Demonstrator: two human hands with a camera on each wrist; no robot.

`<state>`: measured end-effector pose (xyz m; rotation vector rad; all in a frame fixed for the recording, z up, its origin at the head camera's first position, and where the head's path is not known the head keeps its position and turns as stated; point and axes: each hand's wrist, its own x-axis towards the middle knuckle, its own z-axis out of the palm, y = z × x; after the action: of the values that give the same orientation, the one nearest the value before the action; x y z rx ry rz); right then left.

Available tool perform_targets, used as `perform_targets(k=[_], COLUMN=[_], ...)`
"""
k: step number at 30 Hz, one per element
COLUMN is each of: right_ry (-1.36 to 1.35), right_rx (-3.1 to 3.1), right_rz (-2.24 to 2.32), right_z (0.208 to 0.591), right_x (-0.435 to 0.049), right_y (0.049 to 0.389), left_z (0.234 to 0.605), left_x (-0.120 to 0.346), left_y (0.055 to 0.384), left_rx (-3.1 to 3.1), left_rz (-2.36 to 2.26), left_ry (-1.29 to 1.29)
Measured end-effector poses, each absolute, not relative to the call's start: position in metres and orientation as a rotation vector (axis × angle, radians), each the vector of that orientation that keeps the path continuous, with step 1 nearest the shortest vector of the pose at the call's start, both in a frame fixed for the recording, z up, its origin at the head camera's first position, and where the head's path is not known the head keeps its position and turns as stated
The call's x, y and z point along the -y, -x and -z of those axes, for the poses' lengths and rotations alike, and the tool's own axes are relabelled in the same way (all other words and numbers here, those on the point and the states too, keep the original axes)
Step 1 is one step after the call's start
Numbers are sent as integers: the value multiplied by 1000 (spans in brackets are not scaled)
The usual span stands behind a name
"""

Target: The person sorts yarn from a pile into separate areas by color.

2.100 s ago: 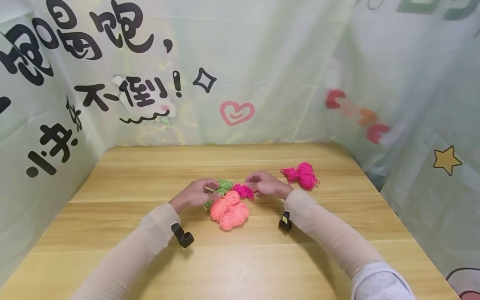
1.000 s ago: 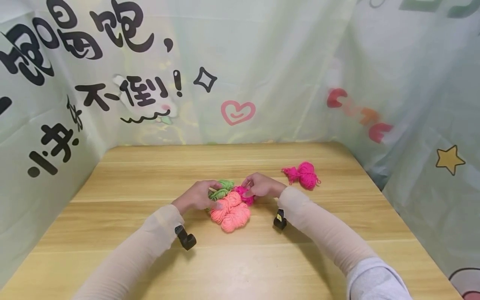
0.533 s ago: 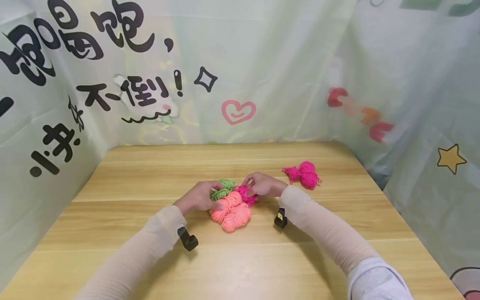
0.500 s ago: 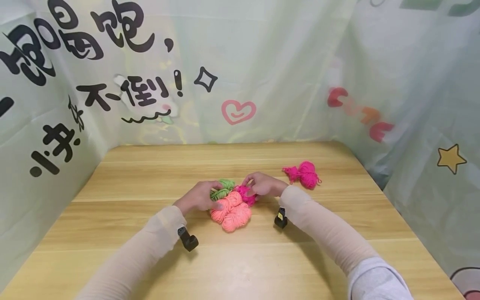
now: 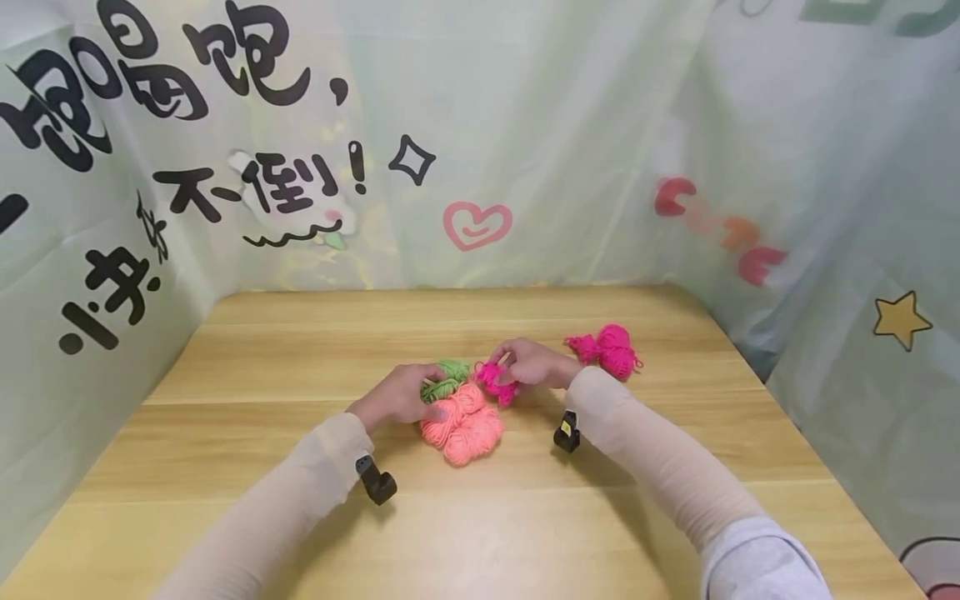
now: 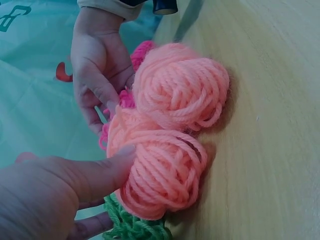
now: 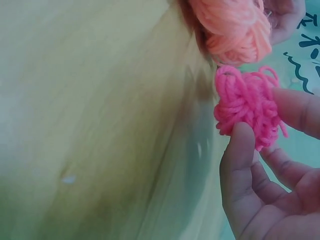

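Note:
My left hand (image 5: 397,396) grips a bundle of coral yarn (image 5: 472,435) and green yarn (image 5: 450,377) on the table. In the left wrist view its thumb presses the nearer coral skein (image 6: 162,172), while its other fingers lie behind, by the green yarn (image 6: 132,222). Between thumb and fingers, my right hand (image 5: 536,365) pinches a small bunch of magenta yarn (image 5: 495,382). Loose loops stick out of that magenta bunch (image 7: 247,105) in the right wrist view, and a narrow gap parts it from the coral yarn (image 7: 232,30).
A larger magenta skein (image 5: 613,352) lies farther back to the right, beyond the right hand. The wooden table (image 5: 480,533) is bordered by printed cloth (image 5: 570,167) at the back and sides. A dark wrist mount (image 5: 375,481) hangs below each forearm.
My right hand took hold of the magenta bunch beside the coral yarn and has moved it slightly right and back. The left hand shifted slightly right and closed on the coral and green yarn.

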<state>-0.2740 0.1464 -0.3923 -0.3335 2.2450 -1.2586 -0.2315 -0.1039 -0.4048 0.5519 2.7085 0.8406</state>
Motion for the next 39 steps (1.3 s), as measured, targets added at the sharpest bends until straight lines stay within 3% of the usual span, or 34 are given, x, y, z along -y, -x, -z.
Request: perform_targets(k=[39], right_ry=[238], right_rx=[-2265], right_rz=[1300], right_z=[375], right_x=[-174], right_y=[285], left_z=[401], left_x=[104], left_y=[233], left_rx=[-2695], left_rz=[-825], left_ry=[-584])
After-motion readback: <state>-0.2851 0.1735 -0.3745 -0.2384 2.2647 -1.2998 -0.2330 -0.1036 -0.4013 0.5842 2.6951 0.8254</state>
